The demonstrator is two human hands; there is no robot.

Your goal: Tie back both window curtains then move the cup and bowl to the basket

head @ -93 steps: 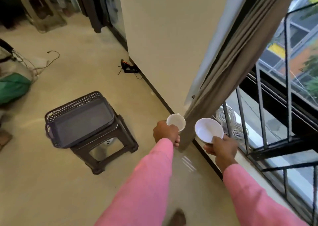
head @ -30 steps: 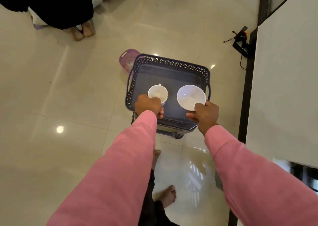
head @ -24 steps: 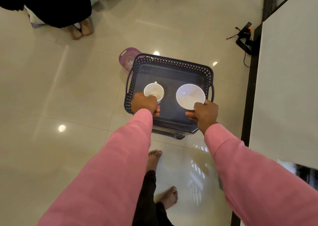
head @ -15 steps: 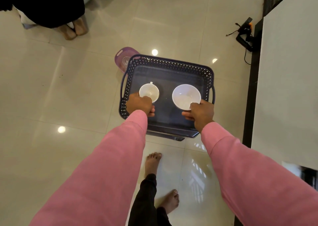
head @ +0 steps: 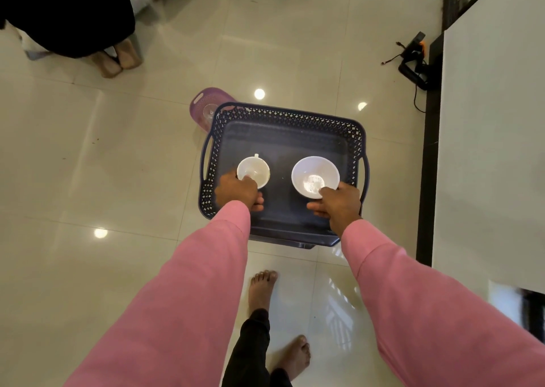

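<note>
left hand (head: 236,192) grips the cup (head: 253,172); right hand (head: 339,205) pinches the bowl (head: 315,176) rim. both sit low inside the basket (head: 284,114); whether they touch its floor, cannot tell. letting go early could tip the 2.

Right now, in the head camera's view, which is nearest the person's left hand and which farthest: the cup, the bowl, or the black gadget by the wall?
1. cup, held in the left hand.
2. bowl, right side of basket.
3. black gadget, far right by wall.
</note>
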